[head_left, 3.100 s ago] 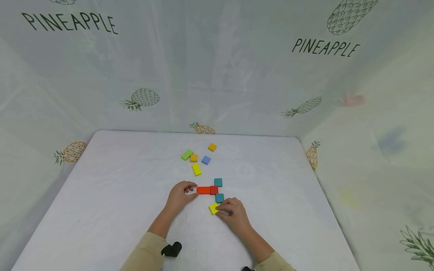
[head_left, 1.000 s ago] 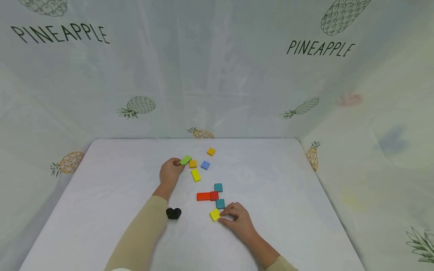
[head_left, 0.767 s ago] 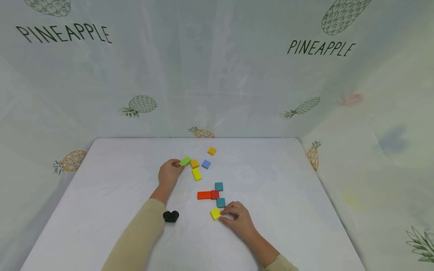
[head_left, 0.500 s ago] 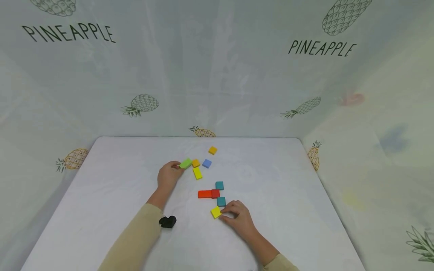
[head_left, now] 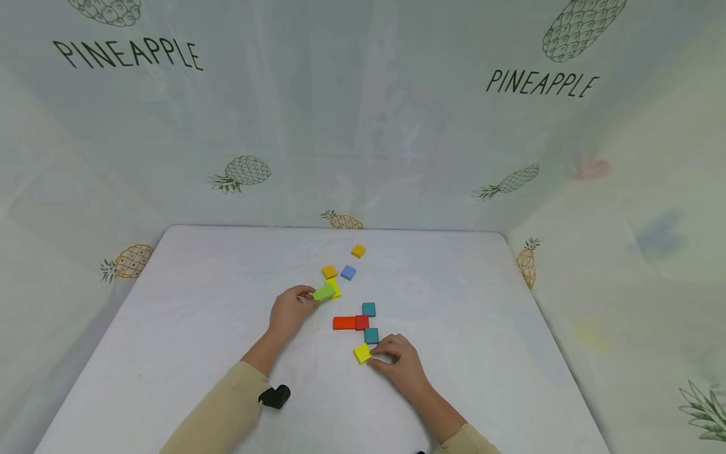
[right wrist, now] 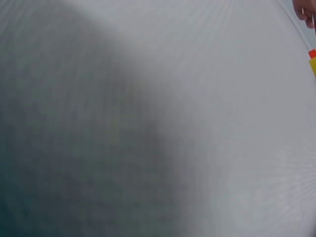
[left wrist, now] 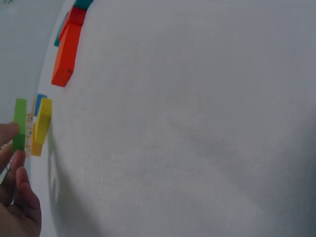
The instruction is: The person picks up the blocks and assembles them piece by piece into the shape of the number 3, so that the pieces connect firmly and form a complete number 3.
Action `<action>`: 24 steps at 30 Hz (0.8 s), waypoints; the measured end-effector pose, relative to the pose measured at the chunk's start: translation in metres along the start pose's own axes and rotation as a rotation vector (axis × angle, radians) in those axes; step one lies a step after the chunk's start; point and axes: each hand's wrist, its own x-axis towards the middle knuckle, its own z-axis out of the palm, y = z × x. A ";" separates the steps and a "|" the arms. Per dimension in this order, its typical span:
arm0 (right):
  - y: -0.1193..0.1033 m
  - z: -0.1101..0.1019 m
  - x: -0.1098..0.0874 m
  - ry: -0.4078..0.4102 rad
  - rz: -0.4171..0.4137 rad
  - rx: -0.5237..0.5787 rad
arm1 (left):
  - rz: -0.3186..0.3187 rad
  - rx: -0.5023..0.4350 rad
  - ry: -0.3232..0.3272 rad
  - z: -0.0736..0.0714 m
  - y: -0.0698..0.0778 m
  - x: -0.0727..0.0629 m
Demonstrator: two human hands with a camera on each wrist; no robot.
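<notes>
My left hand (head_left: pixel 290 309) pinches a light green rectangular block (head_left: pixel 324 292) by its left end, over the yellow rectangular block (head_left: pixel 334 288), which it partly covers in the head view. In the left wrist view the green block (left wrist: pixel 19 123) is between thumb and fingers, above the table. My right hand (head_left: pixel 399 366) holds a yellow square block (head_left: pixel 362 353) at its right corner with thumb and index finger. Just beyond that block lies a figure of an orange-red rectangular block (head_left: pixel 343 323), a red square block (head_left: pixel 362 322) and two teal square blocks (head_left: pixel 368 309).
Farther back on the white table (head_left: pixel 465 296) lie a blue block (head_left: pixel 348 272) and two amber blocks (head_left: pixel 358 251), one of them close behind the yellow rectangular block. A pineapple-print sheet (head_left: pixel 363 113) hangs round the table's back and sides.
My left hand went from the orange-red block to the green block, took it, and has brought it nearer and rightward, over the yellow rectangular block. The right hand stays at the yellow square block.
</notes>
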 end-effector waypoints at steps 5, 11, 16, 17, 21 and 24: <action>0.002 0.000 0.001 -0.009 0.004 0.005 | 0.025 0.009 -0.039 0.004 0.002 -0.013; 0.003 0.000 0.001 -0.010 -0.022 0.024 | 0.047 0.009 -0.084 0.009 0.002 -0.030; 0.002 -0.001 0.002 -0.007 -0.030 0.027 | 0.059 0.006 -0.117 0.013 0.001 -0.042; 0.002 -0.001 0.002 -0.008 -0.027 0.029 | 0.064 0.009 -0.122 0.014 0.001 -0.044; 0.001 0.000 0.001 -0.015 -0.014 0.014 | 0.083 0.017 -0.157 0.015 0.001 -0.054; 0.001 0.000 0.000 -0.021 0.006 -0.008 | 0.092 0.018 -0.191 0.017 0.001 -0.062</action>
